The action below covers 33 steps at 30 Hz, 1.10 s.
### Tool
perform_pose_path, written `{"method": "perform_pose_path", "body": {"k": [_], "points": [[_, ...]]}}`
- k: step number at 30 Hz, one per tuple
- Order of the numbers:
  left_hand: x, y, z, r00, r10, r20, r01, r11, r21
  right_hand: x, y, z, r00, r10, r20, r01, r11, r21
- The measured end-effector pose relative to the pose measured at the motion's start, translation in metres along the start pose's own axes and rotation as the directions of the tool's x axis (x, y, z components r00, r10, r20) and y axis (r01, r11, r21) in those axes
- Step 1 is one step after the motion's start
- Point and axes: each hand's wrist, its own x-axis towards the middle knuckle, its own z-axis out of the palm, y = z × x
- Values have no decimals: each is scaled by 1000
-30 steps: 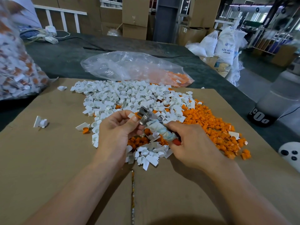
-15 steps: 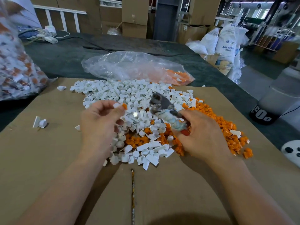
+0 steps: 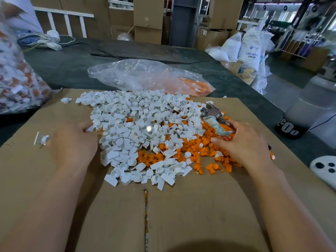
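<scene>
**Left hand** (image 3: 72, 142): knuckles up, fingers curled into the left rim of the white parts (image 3: 138, 124). A white bit shows at my fingertips. I cannot tell whether I have it pinched or only touch it.

**Right hand** (image 3: 241, 144): closed round the cutters (image 3: 213, 119). The wrapped handle is in my palm and the metal head is tilted up and away, toward the far right corner of the cardboard (image 3: 181, 206).

**White parts**: loose heap from the middle of the cardboard to its far left.

**Orange parts** (image 3: 200, 144): showing through gaps in the white heap and spread beside it toward the right edge, beneath my right hand.

**Stray part** (image 3: 41, 140): alone near the left edge, just beside my left hand.

**Bag** (image 3: 145, 77): clear, lying on the table (image 3: 72, 66) just past the cardboard's far edge, with some orange inside.

**Step in hand, as I judge it**: fetching the next white part for the cutters.

**Method**:
- Take one piece only, from the heap's rim, so the heap does not slide toward the left edge.
- Pinch it by its flat tab, so the end to be worked sticks clear of my fingertips.
- Check that no second piece is nested in it.
- Hold the cutters raised, head pointing away from my left fingers, until the part is steady.
- Bring the two together over the middle of the cardboard, so anything that drops lands there and not on the table.

**Risk**: a fingertip too near the blades, or a part slipping from a shallow pinch.
</scene>
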Motion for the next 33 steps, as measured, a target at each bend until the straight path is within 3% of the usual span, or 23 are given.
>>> {"method": "perform_pose_path", "body": {"k": [5, 13, 18, 24, 29, 33], "points": [[6, -5, -5, 998, -66, 22, 67, 996, -59, 1, 4, 2, 999, 20, 37, -19, 1000, -23], [-22, 22, -2, 984, 178, 14, -176, 979, -101, 4, 6, 5, 991, 55, 120, -49, 997, -55], [-41, 29, 9, 913, 383, 136, -383, 923, -27, 6, 4, 7, 988, 57, 144, -49, 997, -62], [-62, 35, 24, 737, 639, 220, -662, 748, 44, 6, 5, 9, 981, 57, 186, -51, 998, -38], [-59, 33, 29, 705, 635, 317, -696, 706, 133, 6, 4, 11, 975, 55, 213, -55, 998, -5], [-60, 32, 31, 678, 666, 310, -722, 682, 114, 7, 4, 12, 970, 57, 237, -58, 998, -6]]}}
